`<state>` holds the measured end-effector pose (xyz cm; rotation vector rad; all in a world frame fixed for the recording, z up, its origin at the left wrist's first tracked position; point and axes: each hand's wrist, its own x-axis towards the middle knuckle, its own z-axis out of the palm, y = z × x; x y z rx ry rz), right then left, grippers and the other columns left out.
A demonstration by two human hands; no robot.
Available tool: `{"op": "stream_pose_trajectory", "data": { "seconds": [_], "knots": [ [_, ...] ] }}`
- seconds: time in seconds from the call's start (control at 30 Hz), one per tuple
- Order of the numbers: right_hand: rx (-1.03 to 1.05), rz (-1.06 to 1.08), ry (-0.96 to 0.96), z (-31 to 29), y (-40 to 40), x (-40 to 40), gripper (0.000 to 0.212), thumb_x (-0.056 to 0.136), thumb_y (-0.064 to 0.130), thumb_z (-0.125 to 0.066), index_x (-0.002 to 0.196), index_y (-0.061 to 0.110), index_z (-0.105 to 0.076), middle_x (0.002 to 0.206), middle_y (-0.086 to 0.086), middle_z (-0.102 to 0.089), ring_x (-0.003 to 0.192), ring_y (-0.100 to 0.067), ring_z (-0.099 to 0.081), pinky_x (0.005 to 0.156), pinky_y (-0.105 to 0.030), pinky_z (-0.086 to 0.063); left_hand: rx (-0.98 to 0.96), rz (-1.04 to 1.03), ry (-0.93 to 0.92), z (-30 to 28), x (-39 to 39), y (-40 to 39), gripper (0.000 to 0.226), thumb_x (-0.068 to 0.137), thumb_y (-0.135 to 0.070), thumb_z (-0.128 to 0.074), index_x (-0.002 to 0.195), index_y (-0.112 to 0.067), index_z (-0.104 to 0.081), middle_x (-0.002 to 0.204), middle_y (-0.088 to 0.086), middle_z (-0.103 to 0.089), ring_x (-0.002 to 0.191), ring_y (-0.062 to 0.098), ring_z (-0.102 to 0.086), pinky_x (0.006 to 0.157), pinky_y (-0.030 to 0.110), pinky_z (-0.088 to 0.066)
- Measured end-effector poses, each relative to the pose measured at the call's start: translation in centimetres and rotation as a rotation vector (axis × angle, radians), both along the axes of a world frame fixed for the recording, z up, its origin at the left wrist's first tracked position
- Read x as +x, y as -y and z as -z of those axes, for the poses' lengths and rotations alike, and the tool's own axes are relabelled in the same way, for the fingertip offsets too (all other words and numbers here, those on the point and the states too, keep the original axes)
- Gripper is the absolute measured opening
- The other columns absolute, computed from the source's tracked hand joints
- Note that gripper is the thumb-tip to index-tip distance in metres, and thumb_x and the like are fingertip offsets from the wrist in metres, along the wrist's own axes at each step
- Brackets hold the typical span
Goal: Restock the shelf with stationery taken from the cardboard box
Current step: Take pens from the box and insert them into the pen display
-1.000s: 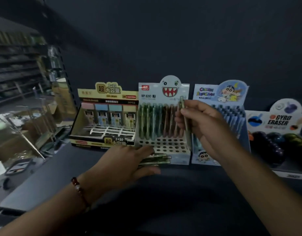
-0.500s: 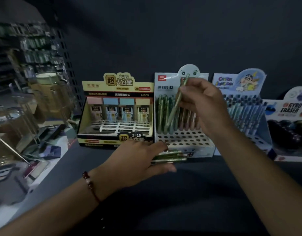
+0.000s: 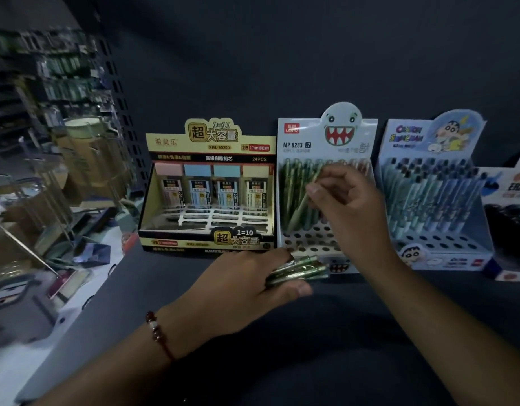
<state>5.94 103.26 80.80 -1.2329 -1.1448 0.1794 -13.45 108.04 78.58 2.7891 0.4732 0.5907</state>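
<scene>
With your right hand (image 3: pixel 345 206) pinching one slim green pencil (image 3: pixel 304 202) tilted over the pale monster-faced display box (image 3: pixel 326 136), straighten it, drop its tip into a free hole at 6 o'clock, while your left hand (image 3: pixel 241 288) grips the spare green pencils (image 3: pixel 299 269).

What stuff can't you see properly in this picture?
- Head view: the slim green pen pinched by the right hand has its lower tip lost among the other pens.
- The bundle of green pens is mostly covered by the left hand; no count possible.
- The round eraser display box is cut by the right edge.
- The clear racks at left are blurred.
</scene>
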Motion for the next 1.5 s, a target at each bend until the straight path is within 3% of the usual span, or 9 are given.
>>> {"op": "stream_pose_trajectory", "data": {
  "seconds": [0.07,0.17,0.4,0.67,0.9,1.2,1.3,1.4,1.5],
  "knots": [
    [0.009,-0.002,0.032,0.1,-0.2,-0.1,0.023,0.088,0.02,-0.071,0.101,0.036,-0.061,0.094,0.009,-0.069,0.094,-0.004,-0.067,0.085,-0.018,-0.053,-0.002,0.008,0.004,0.2,0.0,-0.4,0.032,0.087,-0.079,-0.028,0.09,-0.048,-0.028,0.066,-0.006,-0.054,0.062,0.01,-0.055,0.048,0.017,-0.032],
    [-0.015,0.014,0.055,0.1,-0.3,-0.1,0.023,0.088,0.021,-0.071,0.104,0.034,-0.061,0.095,0.01,-0.068,0.094,0.0,-0.066,0.083,-0.011,-0.049,-0.003,0.003,0.004,0.2,-0.3,-0.8,0.036,0.087,-0.08,-0.027,0.084,-0.044,-0.029,0.066,-0.006,-0.053,0.06,0.009,-0.054,0.05,0.022,-0.038],
    [-0.078,0.005,0.038,0.9,-0.2,-0.8,0.024,0.089,0.026,-0.071,0.103,0.04,-0.06,0.097,0.012,-0.07,0.096,0.002,-0.065,0.085,-0.021,-0.055,-0.129,0.013,0.091,0.0,-0.5,-0.3,0.04,0.087,-0.078,-0.032,0.077,-0.039,-0.038,0.073,-0.013,-0.054,0.056,0.008,-0.051,0.048,0.018,-0.031],
    [-0.15,0.009,0.009,1.3,-0.2,-0.6,0.018,0.091,0.031,-0.068,0.109,0.028,-0.065,0.1,0.009,-0.07,0.095,-0.007,-0.068,0.084,-0.039,-0.059,-0.211,0.034,0.135,-0.7,-0.7,0.1,0.021,0.087,-0.074,-0.035,0.078,-0.057,-0.042,0.068,-0.022,-0.054,0.052,0.004,-0.047,0.046,0.016,-0.029],
    [-0.167,0.011,0.045,1.3,-0.5,-0.9,0.014,0.092,0.031,-0.066,0.106,0.031,-0.064,0.098,0.01,-0.069,0.09,-0.006,-0.068,0.08,-0.033,-0.058,-0.219,0.021,0.167,-0.8,-0.9,0.0,0.036,0.084,-0.08,-0.034,0.08,-0.046,-0.042,0.066,-0.017,-0.053,0.051,0.006,-0.047,0.046,0.018,-0.029],
    [-0.227,0.093,0.223,1.3,-1.1,-1.6,0.018,0.094,0.033,-0.062,0.109,0.024,-0.067,0.088,0.021,-0.063,0.086,0.011,-0.06,0.069,-0.005,-0.046,-0.219,0.022,0.173,-1.1,-1.1,0.0,0.028,0.084,-0.08,-0.035,0.081,-0.053,-0.043,0.068,-0.02,-0.055,0.052,0.005,-0.05,0.046,0.016,-0.031],
    [-0.237,0.088,0.225,1.2,-1.0,-1.6,0.011,0.094,0.031,-0.063,0.104,0.028,-0.065,0.087,0.021,-0.063,0.085,0.013,-0.059,0.067,-0.005,-0.046,-0.22,0.011,0.173,-1.2,-1.2,0.0,0.034,0.084,-0.079,-0.037,0.082,-0.045,-0.046,0.069,-0.02,-0.057,0.051,0.004,-0.051,0.044,0.015,-0.03],
    [-0.257,0.05,0.184,0.6,-0.3,-1.4,0.016,0.094,0.035,-0.061,0.109,0.03,-0.065,0.096,0.015,-0.066,0.083,0.005,-0.063,0.068,-0.016,-0.052,-0.231,0.0,0.166,-1.4,-1.3,0.1,0.035,0.087,-0.072,-0.041,0.08,-0.038,-0.046,0.068,-0.02,-0.057,0.049,0.005,-0.05,0.043,0.016,-0.028],
    [-0.23,0.071,0.123,-1.1,1.2,-1.1,0.019,0.095,0.043,-0.054,0.109,0.036,-0.064,0.09,0.012,-0.069,0.068,0.0,-0.063,0.06,-0.016,-0.049,-0.221,-0.025,0.147,-1.7,-1.3,0.2,0.033,0.086,-0.068,-0.042,0.079,-0.036,-0.044,0.069,-0.022,-0.057,0.05,0.005,-0.05,0.044,0.017,-0.027]
  ]
}}
